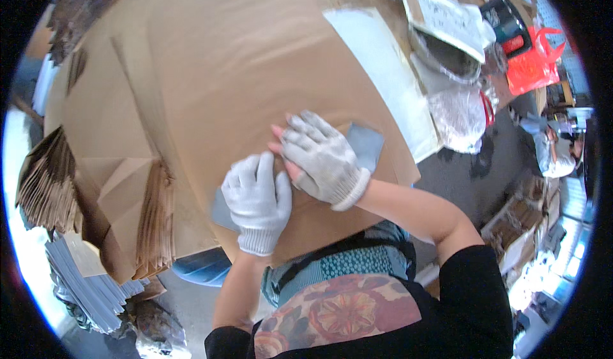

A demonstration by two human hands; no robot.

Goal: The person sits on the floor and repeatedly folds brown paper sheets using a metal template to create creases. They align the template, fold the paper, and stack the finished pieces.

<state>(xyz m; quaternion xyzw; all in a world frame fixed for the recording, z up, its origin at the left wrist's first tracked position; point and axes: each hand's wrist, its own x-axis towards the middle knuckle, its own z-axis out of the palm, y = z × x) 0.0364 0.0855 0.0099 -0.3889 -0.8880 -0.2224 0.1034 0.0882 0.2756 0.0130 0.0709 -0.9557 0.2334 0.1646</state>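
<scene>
Both my hands wear whitish knit gloves and lie on a large sheet of brown kraft paper point(255, 59). My left hand point(257, 196) presses flat, fingers stretched forward and thumb out to the side. Beside it, slightly farther away, my right hand point(322, 158) is also flat; bare fingertips show from its glove. Under my right hand a smooth grey flat piece point(368, 144) sticks out to the right. Another bit of grey point(222, 209) shows left of my left hand. Whether the two grey parts are one piece is hidden by my hands.
Stacks of folded brown paper point(153, 221) lie at the left, above a grey bundle point(86, 285). Right of the sheet are a white sheet point(383, 71), a clear plastic bag point(458, 119), a red bag point(533, 68) and a dark mug point(504, 23). Another person point(552, 151) is far right.
</scene>
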